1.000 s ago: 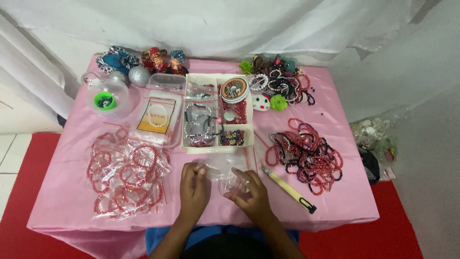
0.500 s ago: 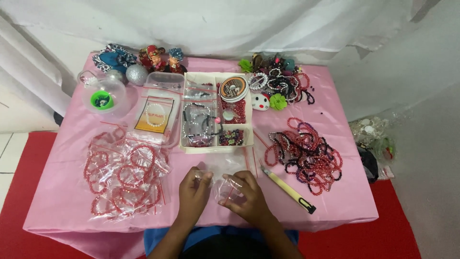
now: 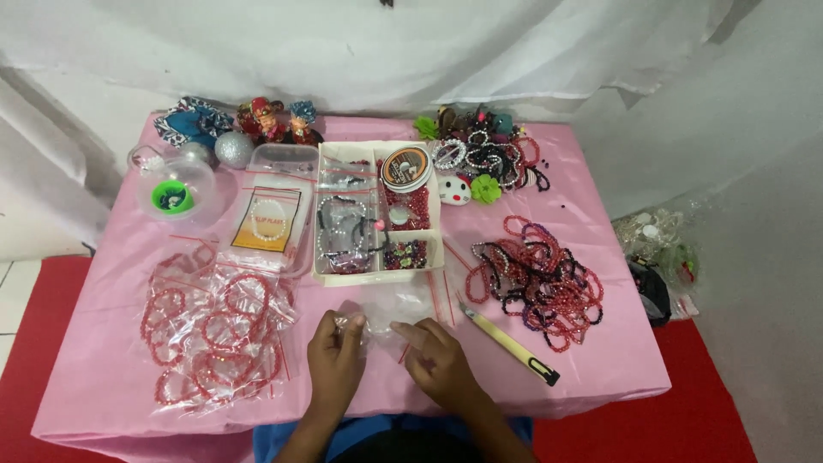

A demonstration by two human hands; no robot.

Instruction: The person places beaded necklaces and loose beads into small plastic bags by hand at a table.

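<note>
On the left of the pink-clothed desk (image 3: pixel 103 343) lies a heap of clear plastic bags holding red bead bracelets (image 3: pixel 214 330). At the near edge our left hand (image 3: pixel 336 360) pinches a small clear plastic zip bag (image 3: pixel 381 317) with narrow fingers; our right hand (image 3: pixel 437 362) presses its other side flat, fingers closed on the film. We judge it best to keep both edges level and taut. Rightward lie a yellow-handled craft knife (image 3: pixel 507 345) and loose dark-red bead bracelets (image 3: pixel 536 279).

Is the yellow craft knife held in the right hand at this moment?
No, the yellow craft knife lies on the pink table beside the right hand, which touches a clear plastic bag.
</note>
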